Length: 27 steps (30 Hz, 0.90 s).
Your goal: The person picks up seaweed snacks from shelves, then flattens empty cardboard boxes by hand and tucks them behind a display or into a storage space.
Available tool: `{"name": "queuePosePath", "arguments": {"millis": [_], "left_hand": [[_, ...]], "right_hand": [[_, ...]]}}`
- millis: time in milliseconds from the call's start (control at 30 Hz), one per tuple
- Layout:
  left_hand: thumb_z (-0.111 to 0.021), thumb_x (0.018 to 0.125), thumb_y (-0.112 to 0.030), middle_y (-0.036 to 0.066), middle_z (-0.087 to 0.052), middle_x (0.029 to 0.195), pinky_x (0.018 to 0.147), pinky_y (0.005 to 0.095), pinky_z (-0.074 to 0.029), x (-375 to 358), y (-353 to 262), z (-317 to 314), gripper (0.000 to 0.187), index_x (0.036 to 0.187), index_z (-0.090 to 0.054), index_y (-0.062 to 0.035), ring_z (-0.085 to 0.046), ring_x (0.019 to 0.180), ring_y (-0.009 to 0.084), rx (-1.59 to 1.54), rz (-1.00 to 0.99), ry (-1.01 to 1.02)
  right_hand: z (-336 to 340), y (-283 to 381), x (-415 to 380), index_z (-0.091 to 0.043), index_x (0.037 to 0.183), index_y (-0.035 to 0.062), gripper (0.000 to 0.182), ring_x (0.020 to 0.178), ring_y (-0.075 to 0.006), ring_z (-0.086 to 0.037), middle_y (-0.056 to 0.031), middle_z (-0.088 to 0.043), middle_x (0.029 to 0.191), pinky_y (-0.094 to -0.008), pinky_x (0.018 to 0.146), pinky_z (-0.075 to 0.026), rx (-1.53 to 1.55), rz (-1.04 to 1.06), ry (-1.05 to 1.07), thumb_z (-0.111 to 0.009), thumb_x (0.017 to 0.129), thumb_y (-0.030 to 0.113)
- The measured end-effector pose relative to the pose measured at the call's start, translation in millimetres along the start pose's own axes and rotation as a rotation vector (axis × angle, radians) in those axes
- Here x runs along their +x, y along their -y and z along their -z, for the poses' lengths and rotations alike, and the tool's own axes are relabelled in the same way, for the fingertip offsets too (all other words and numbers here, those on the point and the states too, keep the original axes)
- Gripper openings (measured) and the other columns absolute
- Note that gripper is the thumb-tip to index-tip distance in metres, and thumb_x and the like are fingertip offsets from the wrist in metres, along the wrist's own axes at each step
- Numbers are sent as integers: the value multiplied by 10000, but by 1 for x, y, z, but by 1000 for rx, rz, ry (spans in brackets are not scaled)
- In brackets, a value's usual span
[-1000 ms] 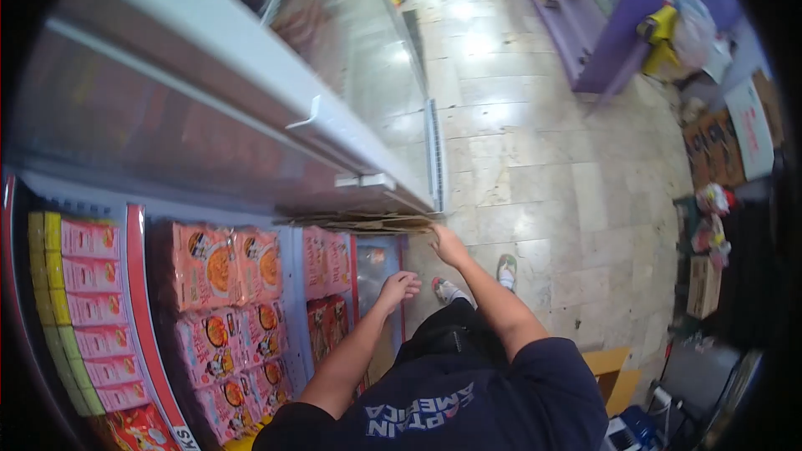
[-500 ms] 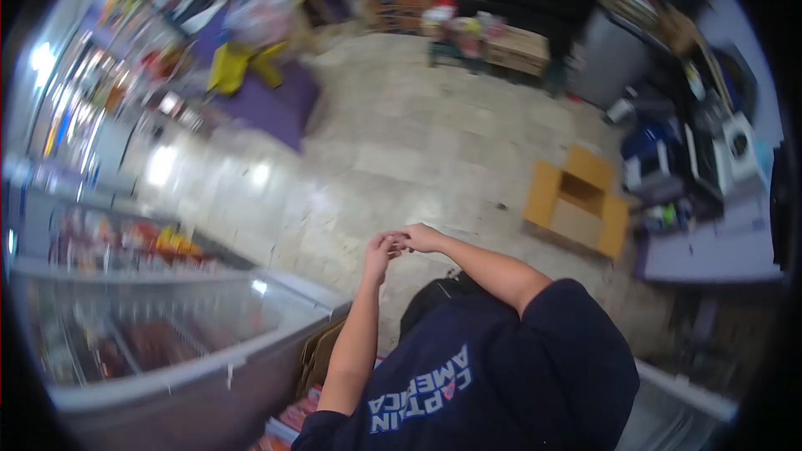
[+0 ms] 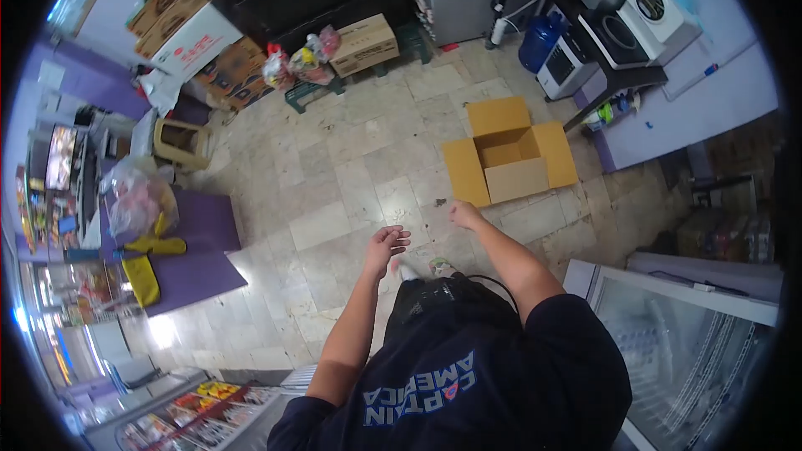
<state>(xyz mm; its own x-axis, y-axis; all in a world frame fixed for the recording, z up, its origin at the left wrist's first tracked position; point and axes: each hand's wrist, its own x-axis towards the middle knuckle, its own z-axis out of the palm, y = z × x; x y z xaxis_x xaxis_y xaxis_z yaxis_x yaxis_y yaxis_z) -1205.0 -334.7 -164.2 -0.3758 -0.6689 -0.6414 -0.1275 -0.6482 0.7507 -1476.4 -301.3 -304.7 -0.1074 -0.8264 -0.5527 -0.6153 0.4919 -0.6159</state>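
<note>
My left hand (image 3: 388, 248) is held out over the tiled floor (image 3: 334, 200), its fingers apart and nothing in them. To its right, my right hand (image 3: 464, 215) has its fingers curled in, and no object shows in it. Just beyond the right hand stands an open cardboard box (image 3: 510, 163) with its flaps folded out. From this view I cannot see anything inside the box. Neither hand visibly touches anything. A small dark spot (image 3: 440, 202) lies on the floor near my right hand.
A purple counter (image 3: 192, 267) with a yellow cloth (image 3: 142, 280) is at left. A green bench (image 3: 313, 93) holding bags and a carton (image 3: 364, 43) stands ahead. A glass-topped freezer (image 3: 668, 351) is at right, a blue water jug (image 3: 541, 40) at the far right.
My hands, touching each other before, have come apart. The view has turned right, so the cardboard box sits nearer the middle and the right-hand freezer shows more.
</note>
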Motion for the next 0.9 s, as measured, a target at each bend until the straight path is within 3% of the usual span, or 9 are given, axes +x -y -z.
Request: {"name": "queuePosePath", "arguments": {"millis": [100, 233, 333, 433, 533, 633, 733, 800, 900], "left_hand": [[-470, 994, -140, 124, -683, 1080, 805, 335, -522, 41, -5, 2, 252, 1189, -559, -7, -667, 915, 199, 24, 48, 83], [-476, 999, -162, 139, -681, 1077, 824, 346, -529, 96, -19, 3, 253, 1178, -559, -3, -674, 938, 222, 138, 109, 157], [-486, 996, -159, 136, -682, 1065, 824, 345, -528, 136, -30, -4, 249, 1174, -562, -2, -672, 928, 223, 267, 124, 156], [-488, 995, -146, 116, -686, 1032, 789, 312, -525, 178, -32, -16, 240, 1161, -579, 2, -666, 905, 191, 250, 122, 103], [-490, 999, -158, 127, -683, 1032, 803, 322, -528, 213, -20, -40, 244, 1161, -579, 2, -670, 915, 204, 244, 173, 49], [-480, 1006, -158, 147, -681, 1047, 822, 335, -531, 251, 17, -51, 246, 1170, -571, 0, -672, 920, 223, 256, 229, 32], [-496, 1003, -163, 130, -686, 1008, 811, 293, -522, 275, 55, -62, 247, 1156, -577, 12, -668, 900, 190, 300, 300, 60], [-490, 1004, -152, 129, -686, 1011, 808, 292, -521, 282, 70, -69, 242, 1159, -574, 14, -667, 899, 185, 298, 350, 66], [-492, 999, -135, 126, -687, 1019, 802, 294, -521, 282, 74, -74, 235, 1162, -575, 13, -667, 899, 183, 303, 376, 28]], "right_hand": [[-8, -80, 40, -634, 1094, 24, 327, 1041, -305, -636, -197, -660, 1085, -422, 875, -511, -146, -92, -118, -653, 806, 179], [37, -71, 45, -544, 1230, 43, 410, 1159, -312, -571, -175, -576, 1254, -422, 952, -486, -173, -373, -141, -588, 840, 163], [54, -90, 79, -522, 1237, 48, 387, 1205, -322, -523, -154, -523, 1303, -424, 975, -475, -226, -396, -137, -539, 866, 156], [70, -111, 120, -534, 1184, 41, 339, 1186, -322, -534, -161, -570, 1216, -426, 981, -458, -288, -341, -160, -515, 880, 190], [65, -164, 181, -527, 1233, 45, 373, 1269, -318, -473, -151, -545, 1297, -442, 1043, -400, -311, -328, -94, -496, 893, 196], [24, -232, 244, -511, 1297, 50, 420, 1345, -304, -403, -135, -512, 1373, -481, 1134, -275, -521, -236, -212, -472, 914, 215], [2, -282, 283, -481, 1354, 68, 442, 1405, -281, -323, -110, -468, 1435, -504, 1179, -164, -704, -140, -165, -430, 942, 217], [-2, -308, 291, -513, 1336, 82, 430, 1370, -276, -380, -100, -521, 1384, -495, 1192, -131, -794, -71, -189, -438, 941, 235], [42, -293, 289, -582, 1281, 123, 391, 1285, -261, -484, -89, -602, 1283, -496, 1169, -201, -713, -163, 206, -464, 930, 247]]}}
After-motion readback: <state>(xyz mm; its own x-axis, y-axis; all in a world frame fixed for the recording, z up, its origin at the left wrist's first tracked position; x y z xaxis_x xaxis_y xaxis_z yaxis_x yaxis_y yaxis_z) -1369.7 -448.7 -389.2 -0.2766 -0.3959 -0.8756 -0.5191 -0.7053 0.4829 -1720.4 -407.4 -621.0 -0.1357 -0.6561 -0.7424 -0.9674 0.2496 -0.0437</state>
